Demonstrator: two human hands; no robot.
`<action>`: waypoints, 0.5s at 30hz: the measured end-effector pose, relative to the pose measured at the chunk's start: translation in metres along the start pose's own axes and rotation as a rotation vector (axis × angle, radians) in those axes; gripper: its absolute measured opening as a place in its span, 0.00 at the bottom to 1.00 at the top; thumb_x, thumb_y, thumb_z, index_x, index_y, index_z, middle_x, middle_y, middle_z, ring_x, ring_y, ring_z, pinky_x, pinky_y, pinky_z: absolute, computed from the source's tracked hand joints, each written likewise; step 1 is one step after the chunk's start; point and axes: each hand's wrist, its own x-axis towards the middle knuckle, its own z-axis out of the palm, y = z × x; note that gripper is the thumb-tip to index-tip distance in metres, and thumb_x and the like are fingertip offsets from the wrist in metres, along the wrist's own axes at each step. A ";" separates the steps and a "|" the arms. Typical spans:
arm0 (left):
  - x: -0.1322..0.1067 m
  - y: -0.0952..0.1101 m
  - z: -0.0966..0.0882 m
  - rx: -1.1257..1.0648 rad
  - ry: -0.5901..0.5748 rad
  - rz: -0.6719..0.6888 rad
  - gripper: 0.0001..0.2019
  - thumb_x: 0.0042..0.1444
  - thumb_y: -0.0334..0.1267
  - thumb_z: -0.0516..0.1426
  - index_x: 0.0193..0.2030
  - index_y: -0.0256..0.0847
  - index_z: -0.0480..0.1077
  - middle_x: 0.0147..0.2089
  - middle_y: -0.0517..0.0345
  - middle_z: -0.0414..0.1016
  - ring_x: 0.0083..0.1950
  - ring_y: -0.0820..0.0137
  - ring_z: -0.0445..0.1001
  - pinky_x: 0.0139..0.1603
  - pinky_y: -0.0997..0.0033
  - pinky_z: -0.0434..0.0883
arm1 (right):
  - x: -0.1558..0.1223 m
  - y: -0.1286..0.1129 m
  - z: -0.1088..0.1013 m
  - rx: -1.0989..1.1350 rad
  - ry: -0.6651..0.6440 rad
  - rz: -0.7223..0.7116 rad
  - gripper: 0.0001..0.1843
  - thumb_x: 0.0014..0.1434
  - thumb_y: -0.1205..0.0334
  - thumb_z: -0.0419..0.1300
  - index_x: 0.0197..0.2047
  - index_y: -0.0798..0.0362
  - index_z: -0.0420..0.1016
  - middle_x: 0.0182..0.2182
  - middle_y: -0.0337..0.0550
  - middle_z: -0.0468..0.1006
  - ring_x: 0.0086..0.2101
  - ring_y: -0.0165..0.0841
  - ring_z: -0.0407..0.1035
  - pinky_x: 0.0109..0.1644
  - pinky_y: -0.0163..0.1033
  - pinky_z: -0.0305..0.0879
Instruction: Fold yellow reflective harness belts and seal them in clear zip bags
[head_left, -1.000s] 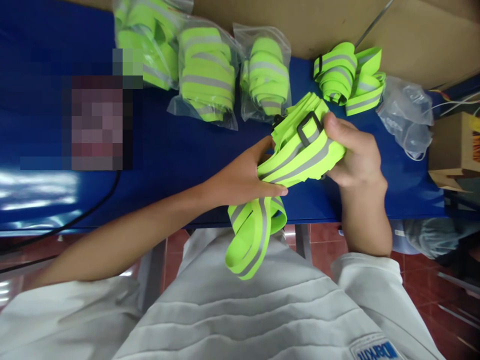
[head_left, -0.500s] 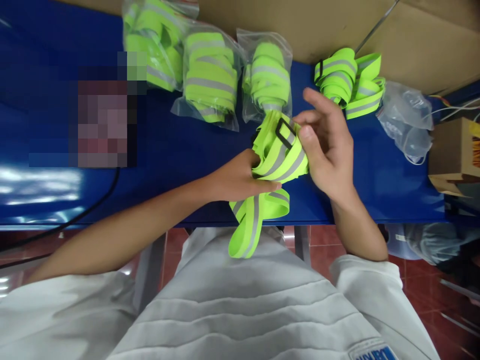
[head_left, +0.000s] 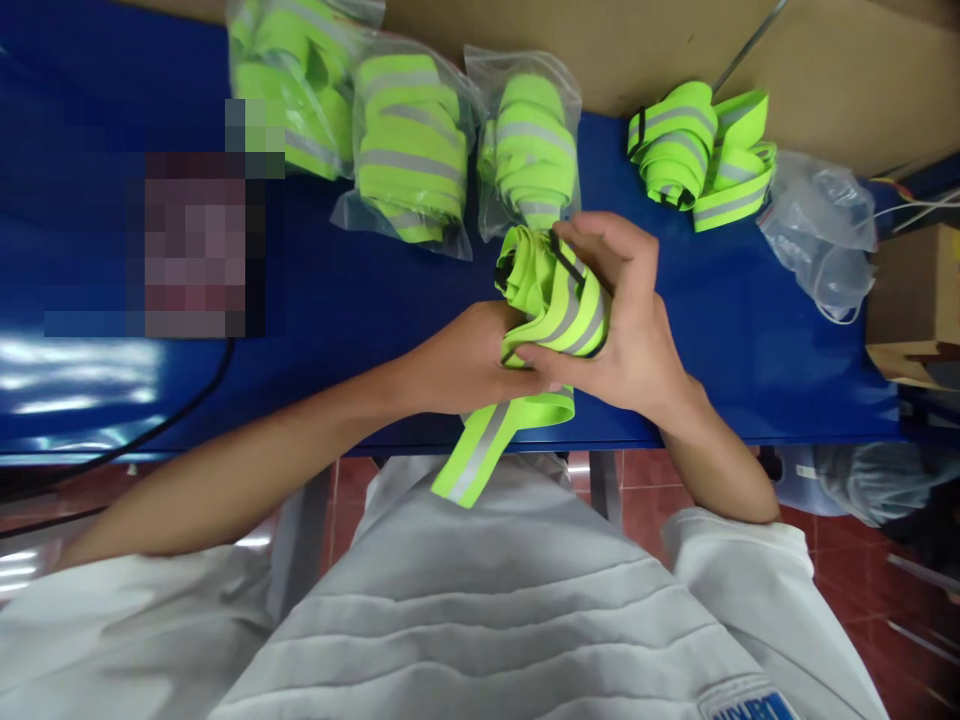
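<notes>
Above the table edge, both hands (head_left: 570, 350) around the strap bundle (head_left: 551, 295)

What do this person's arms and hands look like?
The left hand and right hand are bare: no gloves, rings or watch. The forearms are bare too. The left sleeve and right sleeve are pale grey-white and end near the elbows. They belong to a matching shirt with a blue-lettered label.

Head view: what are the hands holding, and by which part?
Both grip one rolled neon reflective strap: right hand wraps the roll by its black buckle, left hand pinches its lower edge.
</notes>
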 end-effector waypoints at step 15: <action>-0.001 0.015 -0.002 -0.568 -0.125 -0.349 0.14 0.52 0.41 0.72 0.40 0.36 0.80 0.37 0.52 0.86 0.39 0.59 0.86 0.38 0.65 0.83 | 0.005 0.003 0.001 0.014 0.115 0.146 0.35 0.61 0.32 0.68 0.63 0.45 0.77 0.59 0.45 0.82 0.61 0.53 0.75 0.67 0.60 0.74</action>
